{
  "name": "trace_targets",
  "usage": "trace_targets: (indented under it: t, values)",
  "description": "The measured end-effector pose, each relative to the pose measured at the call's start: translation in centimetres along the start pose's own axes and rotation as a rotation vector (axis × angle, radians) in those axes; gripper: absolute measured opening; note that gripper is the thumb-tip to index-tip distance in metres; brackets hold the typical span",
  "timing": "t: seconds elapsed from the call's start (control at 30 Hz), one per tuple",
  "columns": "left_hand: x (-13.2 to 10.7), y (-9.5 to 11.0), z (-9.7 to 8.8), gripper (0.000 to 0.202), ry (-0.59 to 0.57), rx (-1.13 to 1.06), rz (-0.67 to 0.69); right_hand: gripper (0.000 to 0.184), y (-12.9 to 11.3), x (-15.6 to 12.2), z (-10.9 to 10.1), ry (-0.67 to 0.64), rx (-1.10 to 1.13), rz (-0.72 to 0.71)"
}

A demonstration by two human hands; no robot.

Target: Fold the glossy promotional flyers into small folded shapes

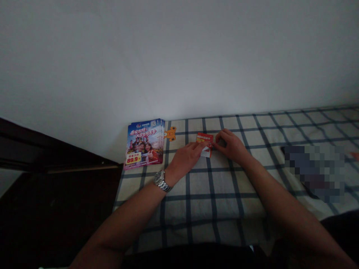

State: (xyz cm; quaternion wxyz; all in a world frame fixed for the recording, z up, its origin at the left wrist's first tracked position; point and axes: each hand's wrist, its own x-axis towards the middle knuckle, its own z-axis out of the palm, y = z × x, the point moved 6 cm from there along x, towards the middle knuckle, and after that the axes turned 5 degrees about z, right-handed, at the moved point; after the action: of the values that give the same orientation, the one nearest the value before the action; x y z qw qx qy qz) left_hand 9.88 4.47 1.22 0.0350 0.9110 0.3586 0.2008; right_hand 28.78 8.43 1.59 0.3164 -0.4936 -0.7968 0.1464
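Note:
A small red and white printed card (204, 137) lies on the checked cloth in front of me. My left hand (188, 157), with a metal watch (162, 181) on its wrist, rests over the card's lower left part, fingers stretched flat across it. At the card's right edge, the thumb and fingers of my right hand (230, 146) are pinched together. A tiny pale greenish bit shows by those fingertips, too small to name. Left of my hands sits a stack of colourful flyers (144, 144), slightly fanned, the top one marked 89.9.
The checked cloth (224, 194) covers a surface against a pale wall (179, 59). An orange bear figure (170, 133) shows beside the flyers. On the right lies a dark flat object (304, 168), mostly pixelated. Part of a hand (355, 155) appears at the right edge.

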Motion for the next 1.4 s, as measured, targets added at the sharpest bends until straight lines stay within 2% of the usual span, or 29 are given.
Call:
trace_targets:
  t: [0.17,0.4,0.5,0.57,0.67,0.77,0.9,0.97,1.07,1.2,1.4]
  values:
    - [0.0,0.0,-0.3,0.032,0.026,-0.023,-0.021,0.023,-0.1,-0.2,0.1,-0.061,-0.017,-0.02]
    - [-0.2,-0.9,-1.3,0.015,0.217,-0.217,-0.093,0.018,-0.5,-0.3,0.9,-0.098,-0.075,-0.098]
    - [-0.3,-1.4,-1.4,0.006,0.235,-0.258,-0.141,0.023,-0.5,-0.4,1.2,-0.082,-0.081,-0.122]
    - [-0.4,-1.7,-1.7,0.008,0.248,-0.202,-0.172,0.025,-0.4,-0.5,1.3,-0.083,-0.07,-0.124]
    - [-0.6,-1.9,-2.8,0.021,0.284,0.019,-0.194,0.025,-0.2,-0.5,1.3,-0.089,-0.057,-0.12]
    - [-0.6,-1.9,-3.1,0.034,0.236,0.126,-0.145,0.022,-0.3,-0.5,1.3,-0.085,-0.054,-0.133]
    - [-0.5,-1.9,-1.4,0.035,0.074,-0.005,-0.027,0.017,-0.3,-0.5,1.4,-0.092,-0.053,-0.159]
    - [-0.5,-2.0,-0.7,0.037,0.033,-0.066,-0.001,0.017,-0.1,-0.5,1.5,-0.098,-0.054,-0.163]
    - [-0.4,-2.0,-0.4,0.029,0.044,-0.071,0.002,0.017,0.0,-0.5,1.5,-0.101,-0.055,-0.168]
    - [-0.4,-1.9,-0.4,0.029,0.038,-0.062,-0.002,0.018,-0.1,-0.6,1.3,-0.112,-0.047,-0.169]
    - [-0.3,-2.1,-0.3,0.023,0.054,-0.061,-0.012,0.035,-0.3,-0.8,0.8,-0.165,-0.031,-0.202]
